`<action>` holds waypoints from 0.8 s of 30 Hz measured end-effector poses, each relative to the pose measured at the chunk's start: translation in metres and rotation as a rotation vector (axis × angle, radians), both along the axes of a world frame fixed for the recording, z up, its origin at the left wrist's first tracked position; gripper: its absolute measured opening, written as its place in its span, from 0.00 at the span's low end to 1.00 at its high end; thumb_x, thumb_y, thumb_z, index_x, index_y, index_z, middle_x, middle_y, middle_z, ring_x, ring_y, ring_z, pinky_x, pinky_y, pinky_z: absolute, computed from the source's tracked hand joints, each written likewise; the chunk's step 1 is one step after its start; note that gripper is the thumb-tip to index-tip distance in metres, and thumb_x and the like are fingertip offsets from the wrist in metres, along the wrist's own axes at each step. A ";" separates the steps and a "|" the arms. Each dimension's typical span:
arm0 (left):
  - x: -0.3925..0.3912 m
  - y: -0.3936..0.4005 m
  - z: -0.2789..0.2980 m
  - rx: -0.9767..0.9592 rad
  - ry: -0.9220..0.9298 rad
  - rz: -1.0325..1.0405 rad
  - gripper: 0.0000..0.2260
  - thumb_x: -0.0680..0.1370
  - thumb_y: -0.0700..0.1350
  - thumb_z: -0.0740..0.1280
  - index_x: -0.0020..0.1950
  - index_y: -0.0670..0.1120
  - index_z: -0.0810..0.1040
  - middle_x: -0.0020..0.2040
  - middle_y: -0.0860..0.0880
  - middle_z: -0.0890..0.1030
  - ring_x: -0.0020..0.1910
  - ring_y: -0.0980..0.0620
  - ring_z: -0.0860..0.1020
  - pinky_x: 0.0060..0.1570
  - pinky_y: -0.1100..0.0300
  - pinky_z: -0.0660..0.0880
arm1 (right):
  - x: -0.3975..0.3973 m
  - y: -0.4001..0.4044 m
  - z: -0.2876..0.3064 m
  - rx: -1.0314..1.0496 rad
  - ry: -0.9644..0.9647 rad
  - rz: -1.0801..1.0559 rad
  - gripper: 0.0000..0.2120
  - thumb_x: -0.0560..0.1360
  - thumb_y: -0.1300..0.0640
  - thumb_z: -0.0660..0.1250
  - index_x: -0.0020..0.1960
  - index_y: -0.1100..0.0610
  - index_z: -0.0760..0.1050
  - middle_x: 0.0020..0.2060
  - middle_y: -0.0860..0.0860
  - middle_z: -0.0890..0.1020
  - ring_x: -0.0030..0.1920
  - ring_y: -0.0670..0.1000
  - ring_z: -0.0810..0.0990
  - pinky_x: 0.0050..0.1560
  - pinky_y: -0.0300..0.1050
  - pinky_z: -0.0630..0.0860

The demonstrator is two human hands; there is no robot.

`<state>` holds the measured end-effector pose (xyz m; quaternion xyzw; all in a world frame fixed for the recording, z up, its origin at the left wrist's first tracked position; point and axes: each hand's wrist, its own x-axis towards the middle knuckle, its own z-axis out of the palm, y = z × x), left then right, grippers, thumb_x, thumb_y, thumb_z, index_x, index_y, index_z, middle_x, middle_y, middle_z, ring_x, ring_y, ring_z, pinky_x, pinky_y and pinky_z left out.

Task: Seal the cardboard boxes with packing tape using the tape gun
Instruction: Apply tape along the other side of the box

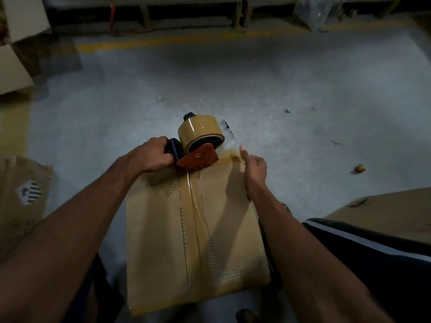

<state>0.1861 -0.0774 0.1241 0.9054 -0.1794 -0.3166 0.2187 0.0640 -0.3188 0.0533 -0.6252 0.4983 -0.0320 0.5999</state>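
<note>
**Tape gun sitting at the far edge of a taped box**

The left hand [152, 157] is gripping the black handle of a red-framed tape gun [194, 145] carrying a brown tape roll, at the far end of a flat brown cardboard box [161, 241]. A glossy strip of tape [194, 213] is lying along the box's centre seam. The right hand [254, 173] is resting on the box's right edge, forefinger extended. The box is lying on a grey concrete floor [279, 78] crossed by a yellow painted line [163, 39].
</note>
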 end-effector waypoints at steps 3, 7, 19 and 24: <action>0.001 0.001 -0.002 0.006 -0.010 0.011 0.13 0.78 0.49 0.69 0.58 0.44 0.73 0.52 0.44 0.78 0.49 0.44 0.78 0.47 0.53 0.74 | -0.005 0.005 0.001 -0.037 0.014 0.132 0.42 0.65 0.39 0.82 0.70 0.53 0.68 0.51 0.50 0.77 0.52 0.51 0.77 0.53 0.46 0.74; 0.002 0.001 -0.004 0.010 -0.029 0.005 0.14 0.79 0.47 0.69 0.60 0.41 0.74 0.51 0.44 0.77 0.47 0.45 0.77 0.45 0.54 0.72 | -0.003 0.006 0.002 -0.094 0.058 0.044 0.42 0.68 0.51 0.83 0.75 0.53 0.65 0.46 0.46 0.77 0.58 0.55 0.78 0.65 0.53 0.74; 0.003 0.007 -0.018 -0.056 0.060 0.014 0.20 0.74 0.49 0.77 0.61 0.45 0.74 0.49 0.50 0.79 0.46 0.52 0.78 0.45 0.61 0.74 | -0.016 0.010 0.001 -0.124 -0.060 -0.107 0.17 0.71 0.48 0.79 0.56 0.48 0.77 0.47 0.48 0.82 0.50 0.50 0.81 0.53 0.48 0.76; 0.004 0.013 -0.024 -0.022 0.039 -0.006 0.26 0.67 0.53 0.82 0.55 0.44 0.75 0.44 0.50 0.78 0.41 0.55 0.77 0.37 0.64 0.70 | -0.016 0.031 0.003 -0.477 0.031 -0.002 0.15 0.79 0.43 0.70 0.52 0.55 0.85 0.50 0.52 0.85 0.53 0.55 0.81 0.57 0.49 0.75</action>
